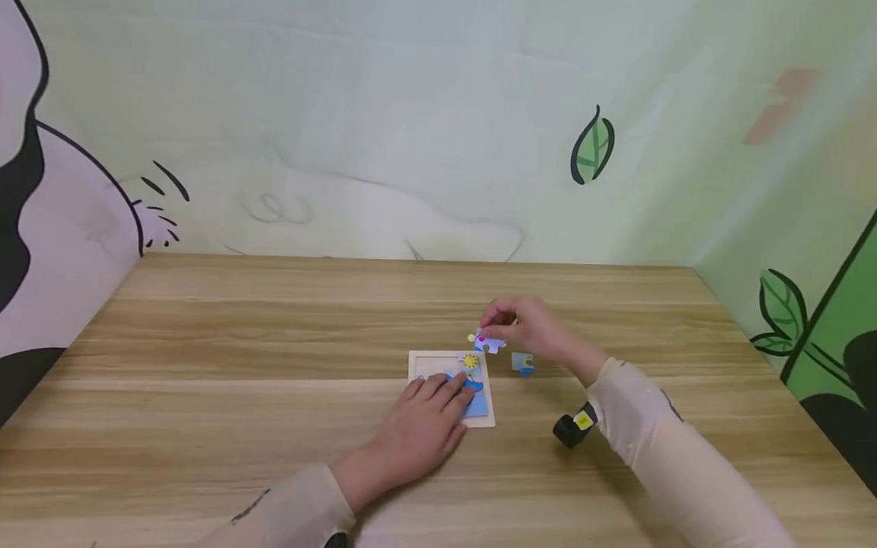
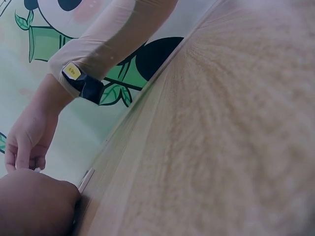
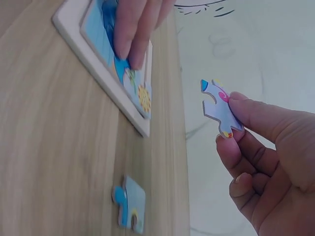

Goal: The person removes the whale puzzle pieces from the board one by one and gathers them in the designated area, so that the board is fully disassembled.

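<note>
My right hand (image 1: 530,327) pinches a pale lilac puzzle piece (image 3: 221,108) with a pink swirl between thumb and fingers, lifted just beyond the far right corner of a puzzle board (image 1: 491,418). Flat on that light wooden board rests my left hand (image 1: 425,422), its fingers extended over the pieces set in it. A sun piece (image 3: 143,98) shows in one corner, with blue pieces (image 1: 476,407) along the near side; part of the picture is hidden under the fingers. To the right of the board lies a loose blue puzzle piece (image 1: 522,363), below the right hand.
The wood-grain table (image 1: 240,320) runs back to a pale green wall covering (image 1: 411,137) with cartoon leaves and a panda drawing. A black wrist camera (image 1: 572,430) is strapped at the right sleeve, low over the table.
</note>
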Demonstrator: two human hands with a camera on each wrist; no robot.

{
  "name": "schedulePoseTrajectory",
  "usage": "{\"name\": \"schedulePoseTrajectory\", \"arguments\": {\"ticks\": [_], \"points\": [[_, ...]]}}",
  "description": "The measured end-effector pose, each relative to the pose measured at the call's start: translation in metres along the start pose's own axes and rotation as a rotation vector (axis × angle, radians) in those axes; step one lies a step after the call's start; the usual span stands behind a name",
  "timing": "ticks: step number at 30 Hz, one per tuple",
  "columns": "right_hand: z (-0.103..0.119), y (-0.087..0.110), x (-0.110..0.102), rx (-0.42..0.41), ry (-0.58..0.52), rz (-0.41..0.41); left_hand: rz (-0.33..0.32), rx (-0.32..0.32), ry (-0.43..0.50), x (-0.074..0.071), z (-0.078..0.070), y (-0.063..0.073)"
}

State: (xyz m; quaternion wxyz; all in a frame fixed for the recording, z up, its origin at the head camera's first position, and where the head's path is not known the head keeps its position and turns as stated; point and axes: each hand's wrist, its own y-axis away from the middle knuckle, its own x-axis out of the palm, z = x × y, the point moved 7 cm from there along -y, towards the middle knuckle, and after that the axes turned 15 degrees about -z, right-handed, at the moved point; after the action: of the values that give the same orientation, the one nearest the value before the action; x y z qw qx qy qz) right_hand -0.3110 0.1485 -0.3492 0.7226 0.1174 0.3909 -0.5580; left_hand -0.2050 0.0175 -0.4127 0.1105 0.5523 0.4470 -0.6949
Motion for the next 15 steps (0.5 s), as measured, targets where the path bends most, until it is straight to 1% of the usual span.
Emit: {"name": "schedulePoseTrajectory", "arguments": {"ticks": [7, 15], "points": [[-0.008, 0.005, -0.015, 0.024, 0.024, -0.011, -0.011, -0.006, 0.018, -0.003, 0.002, 0.0], [-0.028, 0.018, -0.027, 0.094, 0.053, 0.019, -0.005, -0.001, 0.015, -0.001, 0.001, -0.001]]}}
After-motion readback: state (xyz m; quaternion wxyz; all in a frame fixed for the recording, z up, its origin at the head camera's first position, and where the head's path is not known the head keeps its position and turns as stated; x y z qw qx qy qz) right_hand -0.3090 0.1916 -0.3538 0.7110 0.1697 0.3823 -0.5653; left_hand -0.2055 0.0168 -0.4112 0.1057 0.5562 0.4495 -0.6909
